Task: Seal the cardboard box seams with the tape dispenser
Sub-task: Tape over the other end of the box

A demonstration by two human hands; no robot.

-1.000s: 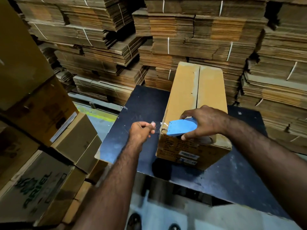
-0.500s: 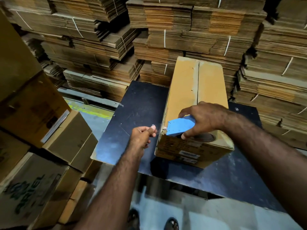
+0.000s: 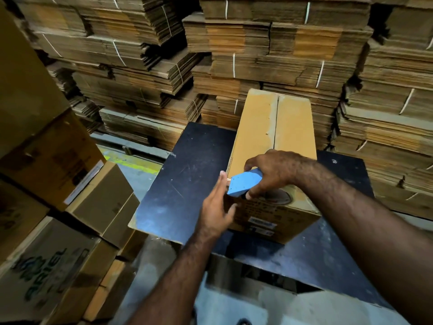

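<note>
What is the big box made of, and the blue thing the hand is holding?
The box looks like brown cardboard: matte, dusty, with folded flaps meeting at a seam. The blue tape dispenser in the right hand looks like painted metal or hard plastic, flat-sided and smooth; which one is unclear.

The tape dispenser point(image 3: 243, 184) is blue, the cardboard box point(image 3: 274, 134) tan-brown, the table point(image 3: 187, 165) black with pale scuffs, and a side carton point(image 3: 44, 275) carries green lettering.
</note>
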